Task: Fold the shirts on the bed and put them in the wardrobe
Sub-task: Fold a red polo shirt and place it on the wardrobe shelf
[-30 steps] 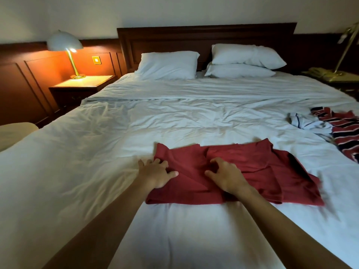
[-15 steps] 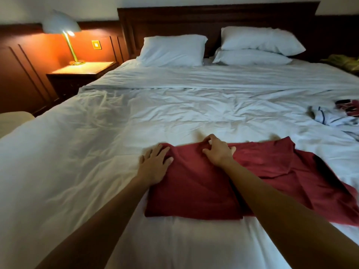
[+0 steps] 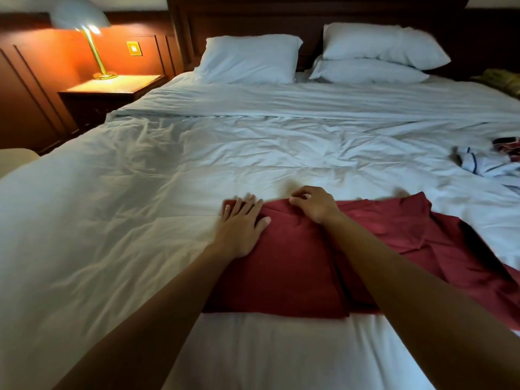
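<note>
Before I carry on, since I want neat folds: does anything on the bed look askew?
The red shirt is only half folded: its left part lies flat and square, its right part sprawls rumpled. At the right edge of the bed, a white garment lies crumpled, unfolded.

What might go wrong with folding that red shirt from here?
The red shirt lies bunched on its right side; folding it over as is may trap creases. The left hand presses flat on one corner while the right hand grips the far edge; a hard tug might skew the folded part.
</note>
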A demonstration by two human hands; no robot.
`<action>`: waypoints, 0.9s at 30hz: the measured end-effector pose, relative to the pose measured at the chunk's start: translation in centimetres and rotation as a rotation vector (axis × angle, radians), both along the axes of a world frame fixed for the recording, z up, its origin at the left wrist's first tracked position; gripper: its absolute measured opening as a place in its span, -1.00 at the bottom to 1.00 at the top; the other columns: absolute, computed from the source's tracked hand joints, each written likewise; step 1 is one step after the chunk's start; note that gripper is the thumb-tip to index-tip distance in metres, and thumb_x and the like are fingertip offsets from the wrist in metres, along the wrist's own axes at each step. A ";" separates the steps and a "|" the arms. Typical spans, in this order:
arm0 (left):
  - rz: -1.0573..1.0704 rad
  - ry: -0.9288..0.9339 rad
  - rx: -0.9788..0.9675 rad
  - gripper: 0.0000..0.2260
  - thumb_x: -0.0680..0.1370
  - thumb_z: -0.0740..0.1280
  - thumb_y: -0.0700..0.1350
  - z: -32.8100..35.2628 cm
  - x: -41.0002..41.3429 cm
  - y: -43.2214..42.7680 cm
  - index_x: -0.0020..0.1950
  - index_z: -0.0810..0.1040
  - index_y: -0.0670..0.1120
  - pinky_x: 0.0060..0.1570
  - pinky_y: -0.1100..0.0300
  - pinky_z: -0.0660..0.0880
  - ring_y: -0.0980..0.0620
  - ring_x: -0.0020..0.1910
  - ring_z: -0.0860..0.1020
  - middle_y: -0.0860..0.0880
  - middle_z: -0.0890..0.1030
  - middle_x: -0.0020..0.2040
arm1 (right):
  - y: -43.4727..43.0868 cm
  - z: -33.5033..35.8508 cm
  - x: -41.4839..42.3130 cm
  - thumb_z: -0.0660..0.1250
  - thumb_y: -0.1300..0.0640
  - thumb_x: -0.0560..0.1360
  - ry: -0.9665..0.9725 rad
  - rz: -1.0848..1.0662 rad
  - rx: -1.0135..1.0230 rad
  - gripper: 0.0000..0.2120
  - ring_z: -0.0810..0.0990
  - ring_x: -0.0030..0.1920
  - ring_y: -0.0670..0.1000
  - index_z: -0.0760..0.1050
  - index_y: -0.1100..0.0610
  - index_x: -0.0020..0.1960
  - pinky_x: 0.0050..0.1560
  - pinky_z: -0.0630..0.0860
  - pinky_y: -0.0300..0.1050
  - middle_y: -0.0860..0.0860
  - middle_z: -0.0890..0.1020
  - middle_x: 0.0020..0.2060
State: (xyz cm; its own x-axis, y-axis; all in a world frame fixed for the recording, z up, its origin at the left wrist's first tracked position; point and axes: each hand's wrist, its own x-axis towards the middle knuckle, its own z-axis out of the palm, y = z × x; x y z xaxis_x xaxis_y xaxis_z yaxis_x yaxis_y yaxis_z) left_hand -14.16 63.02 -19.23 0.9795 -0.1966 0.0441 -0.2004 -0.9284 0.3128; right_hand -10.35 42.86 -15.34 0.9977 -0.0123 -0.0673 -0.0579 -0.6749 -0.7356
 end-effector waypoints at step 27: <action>0.071 0.076 0.050 -0.41 0.66 -0.12 0.28 -2.2 0.0 1.3 0.65 -0.05 0.08 0.57 -0.06 -0.22 0.06 0.62 -0.18 0.04 -0.12 0.65 | 0.7 -0.2 -1.4 0.09 0.00 0.66 -0.270 0.094 -0.723 -0.58 0.14 0.52 0.18 0.29 0.08 0.48 0.43 0.14 0.16 0.15 0.24 0.51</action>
State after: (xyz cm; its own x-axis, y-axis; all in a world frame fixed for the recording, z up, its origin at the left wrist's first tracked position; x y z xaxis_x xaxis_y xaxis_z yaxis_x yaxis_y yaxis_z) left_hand -14.17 64.29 -21.43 0.9912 -0.1266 -0.0395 -0.1109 -0.9544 0.2773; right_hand -11.79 43.54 -15.54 0.9774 0.1248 0.1704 0.1418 -0.9856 -0.0917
